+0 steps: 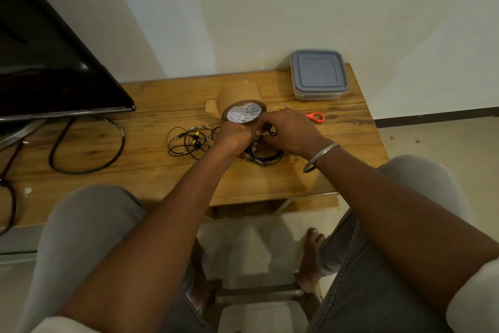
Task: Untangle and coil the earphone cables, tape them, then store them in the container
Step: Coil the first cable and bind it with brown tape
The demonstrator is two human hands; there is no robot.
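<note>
Earphone cable (270,161), half hidden, in pinch of left hand (233,138) and right hand (292,130).

container (319,73) grey lid | scissors (315,116) orange handles | tape roll (243,112) brown, white printed core | earphone cables (189,142) black

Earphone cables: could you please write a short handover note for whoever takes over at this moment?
Hands: the left hand and right hand both grip the coiled black cable, just in front of the tape roll. I cannot tell if tape is on it yet.
Things: a second earphone lies tangled on the table, left of the hands. The scissors lie right of the roll. The container sits at the far right corner, lid on.
Done: one cable coiled.
Left: tape it, untangle, coil and tape the other, open the container, store both.
</note>
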